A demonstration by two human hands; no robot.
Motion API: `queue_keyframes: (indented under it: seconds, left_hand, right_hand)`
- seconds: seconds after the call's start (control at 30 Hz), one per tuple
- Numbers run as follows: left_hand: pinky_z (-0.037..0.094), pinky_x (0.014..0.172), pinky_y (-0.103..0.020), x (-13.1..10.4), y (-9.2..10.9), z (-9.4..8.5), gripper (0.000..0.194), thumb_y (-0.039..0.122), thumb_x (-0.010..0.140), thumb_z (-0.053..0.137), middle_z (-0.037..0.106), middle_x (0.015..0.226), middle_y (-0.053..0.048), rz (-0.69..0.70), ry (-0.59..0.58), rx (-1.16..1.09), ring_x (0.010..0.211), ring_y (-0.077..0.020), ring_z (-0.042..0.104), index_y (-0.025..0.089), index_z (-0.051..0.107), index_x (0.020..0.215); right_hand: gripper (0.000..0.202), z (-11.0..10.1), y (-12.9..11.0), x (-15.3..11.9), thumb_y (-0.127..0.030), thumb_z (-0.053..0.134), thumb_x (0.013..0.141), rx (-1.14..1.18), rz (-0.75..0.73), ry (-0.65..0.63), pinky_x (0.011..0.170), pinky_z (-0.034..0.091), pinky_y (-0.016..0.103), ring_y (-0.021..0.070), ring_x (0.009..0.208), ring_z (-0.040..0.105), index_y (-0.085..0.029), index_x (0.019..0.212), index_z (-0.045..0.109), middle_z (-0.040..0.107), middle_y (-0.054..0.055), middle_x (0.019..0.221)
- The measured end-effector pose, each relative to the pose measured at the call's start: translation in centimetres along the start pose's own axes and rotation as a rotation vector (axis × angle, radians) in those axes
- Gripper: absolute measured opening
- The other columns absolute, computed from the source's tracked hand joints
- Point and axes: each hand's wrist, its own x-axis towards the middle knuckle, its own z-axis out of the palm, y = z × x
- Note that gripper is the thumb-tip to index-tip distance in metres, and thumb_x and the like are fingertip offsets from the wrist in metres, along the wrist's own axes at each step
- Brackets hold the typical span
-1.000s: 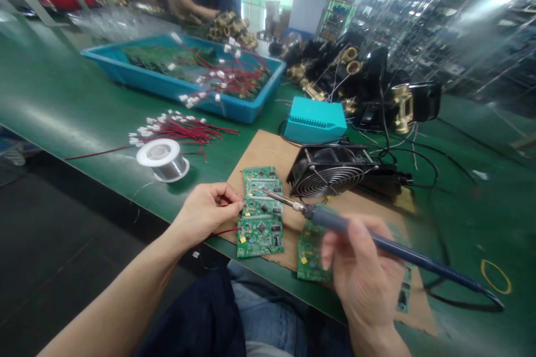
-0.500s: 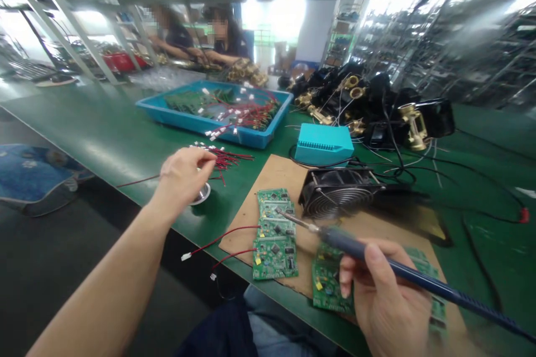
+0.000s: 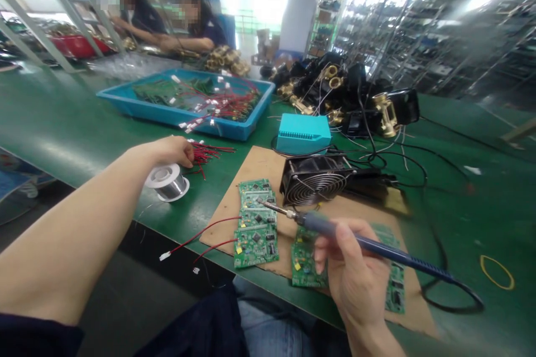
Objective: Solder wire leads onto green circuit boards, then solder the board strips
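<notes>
My left hand reaches to a pile of red wire leads with white connectors, fingers curled on its near end. Which leads they pinch is hidden. Just below that wrist stands a spool of solder wire. My right hand grips a blue soldering iron, its tip over a column of overlapping green circuit boards. Two red leads run off these boards to the left, their white connectors beyond the cardboard. More circuit boards lie partly hidden under my right hand.
A black fan stands on the cardboard sheet, behind the iron. Beyond are a turquoise box, a blue tray of boards and leads, and heaped black-and-brass parts. Two people sit across the bench. Cables cross the right side.
My left hand has moved to the wire pile, uncovering the solder spool. The soldering iron stays in my right hand over the boards. The whole view has shifted.
</notes>
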Motion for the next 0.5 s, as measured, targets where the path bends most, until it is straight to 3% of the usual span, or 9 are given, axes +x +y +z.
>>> queue_keyframes:
  seconds: [0.17, 0.37, 0.5]
  left_hand:
    - [0.055, 0.070, -0.029, 0.6, -0.4, 0.2, 0.031, 0.043, 0.091, 0.065, 0.062, 0.079, 0.003, -0.042, -0.057, 0.070, 0.075, -0.0141, 0.063, 0.012, 0.064, 0.085]
    - [0.058, 0.082, -0.039, 2.5, -0.2, -0.4, 0.030, 0.038, 0.093, 0.064, 0.067, 0.108, -0.005, -0.117, -0.183, 0.174, 0.094, -0.0202, 0.066, 0.014, 0.064, 0.110]
    - [0.058, 0.085, -0.041, 2.9, -0.1, -0.3, 0.033, 0.039, 0.093, 0.064, 0.066, 0.114, -0.006, -0.119, -0.181, 0.189, 0.100, -0.0232, 0.066, 0.014, 0.063, 0.114]
  right_hand:
    - [0.020, 0.4, -0.2, -0.2, -0.037, 0.074, 0.086, 0.019, 0.007, 0.043, 0.035, 0.046, 0.015, 0.0100, 0.043, 0.059, -0.019, 0.084, 0.065, 0.068, -0.002, 0.059]
    - [0.022, 0.0, -0.1, -0.1, -0.039, 0.075, 0.086, -0.007, 0.000, 0.005, 0.033, 0.046, 0.016, 0.0111, 0.041, 0.059, -0.019, 0.083, 0.066, 0.068, -0.001, 0.059]
    - [0.022, -0.1, 0.0, 0.0, -0.039, 0.075, 0.085, -0.007, -0.013, 0.013, 0.033, 0.047, 0.016, 0.0112, 0.041, 0.060, -0.019, 0.084, 0.067, 0.067, -0.001, 0.059]
